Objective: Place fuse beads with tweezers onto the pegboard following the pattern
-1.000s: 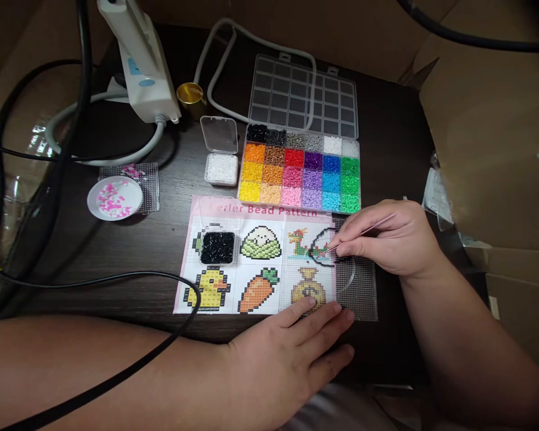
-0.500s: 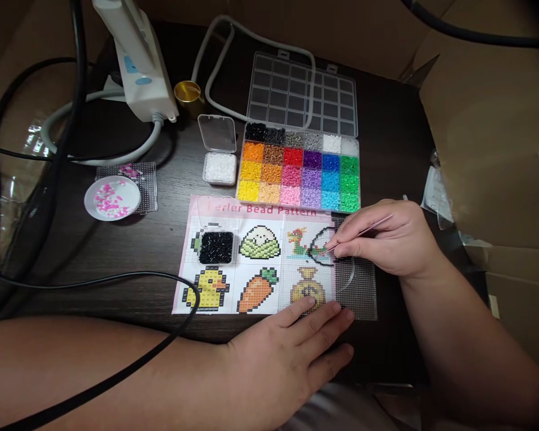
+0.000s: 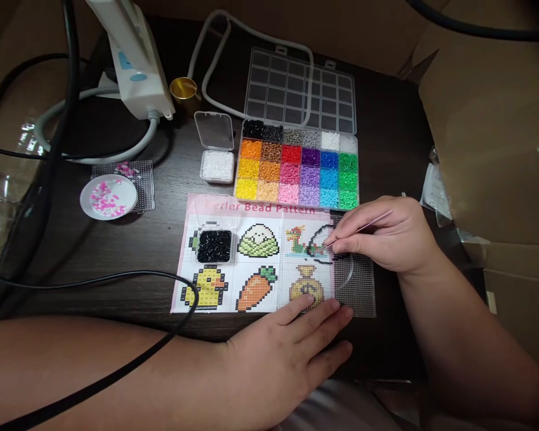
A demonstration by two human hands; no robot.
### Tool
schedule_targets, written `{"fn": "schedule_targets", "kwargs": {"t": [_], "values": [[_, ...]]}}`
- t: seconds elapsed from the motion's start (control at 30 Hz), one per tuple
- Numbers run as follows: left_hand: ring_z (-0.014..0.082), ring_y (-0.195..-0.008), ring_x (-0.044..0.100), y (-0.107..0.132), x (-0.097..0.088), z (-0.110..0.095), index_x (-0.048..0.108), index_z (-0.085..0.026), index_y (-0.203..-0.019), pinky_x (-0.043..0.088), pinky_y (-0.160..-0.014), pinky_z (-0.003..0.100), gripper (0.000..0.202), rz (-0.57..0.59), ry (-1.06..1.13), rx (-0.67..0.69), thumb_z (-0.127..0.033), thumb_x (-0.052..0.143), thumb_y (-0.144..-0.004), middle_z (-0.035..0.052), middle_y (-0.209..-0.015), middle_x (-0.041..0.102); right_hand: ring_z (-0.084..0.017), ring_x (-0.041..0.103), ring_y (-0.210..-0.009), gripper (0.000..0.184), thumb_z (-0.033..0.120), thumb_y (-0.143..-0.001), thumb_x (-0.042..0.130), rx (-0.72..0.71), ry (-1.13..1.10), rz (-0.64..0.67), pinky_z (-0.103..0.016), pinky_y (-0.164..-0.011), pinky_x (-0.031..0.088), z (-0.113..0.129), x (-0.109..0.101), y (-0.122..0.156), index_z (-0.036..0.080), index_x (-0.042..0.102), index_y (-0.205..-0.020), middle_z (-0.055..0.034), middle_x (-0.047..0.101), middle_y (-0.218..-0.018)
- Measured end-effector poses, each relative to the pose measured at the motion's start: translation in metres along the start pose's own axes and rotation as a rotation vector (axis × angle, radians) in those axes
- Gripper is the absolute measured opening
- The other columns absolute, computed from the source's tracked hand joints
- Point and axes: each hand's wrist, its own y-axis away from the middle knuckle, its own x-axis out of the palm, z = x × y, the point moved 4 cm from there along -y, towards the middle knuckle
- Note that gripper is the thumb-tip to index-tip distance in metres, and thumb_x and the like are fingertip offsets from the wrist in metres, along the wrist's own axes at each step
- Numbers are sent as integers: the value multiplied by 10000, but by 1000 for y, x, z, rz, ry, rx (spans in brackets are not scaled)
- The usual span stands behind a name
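Pinched in my right hand (image 3: 381, 233) is a pair of thin tweezers (image 3: 363, 225), their tip down at a curved line of black beads (image 3: 311, 239). The beads stand on a clear pegboard (image 3: 362, 293), which overlaps the right side of a printed bead pattern sheet (image 3: 257, 293). My left hand (image 3: 291, 347) lies flat with fingers spread, fingertips on the pegboard's lower part near the money bag picture (image 3: 306, 287). A small clear box of black beads (image 3: 214, 246) stands open on the sheet. My right fingers hide part of the bead line.
A compartment case of coloured beads (image 3: 296, 164) lies behind the sheet, lid folded back. Left of it are an open box of white beads (image 3: 218, 166) and a white dish of pink and white beads (image 3: 109, 197). A black cable (image 3: 161, 341) crosses over my left forearm.
The tweezers' tip has shifted slightly left along the bead line, with my right hand. My left hand stays in place. The whole view has moved a little.
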Motion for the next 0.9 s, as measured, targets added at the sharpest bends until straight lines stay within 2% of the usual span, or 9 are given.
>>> {"fn": "schedule_targets", "kwargs": {"t": [0.5,0.9], "values": [[268,-1477,374,-1,-1,0,530,-243,-1458,172,-1232,444,500,-6,-6,3,-362,518,-972,101,-1604,407,-193,749,-634,131,228,-682,902,26,-34,-44,-287,-550,626,-1,-2,1,285,794,-730,-14,781,-702],[259,-1471,384,0,0,0,544,-255,-1446,192,-1229,439,499,-12,-15,-7,-366,537,-960,91,-1596,423,-199,747,-648,105,246,-698,888,32,-63,-25,-295,-558,617,-3,-3,1,264,791,-733,-23,775,-695]]}}
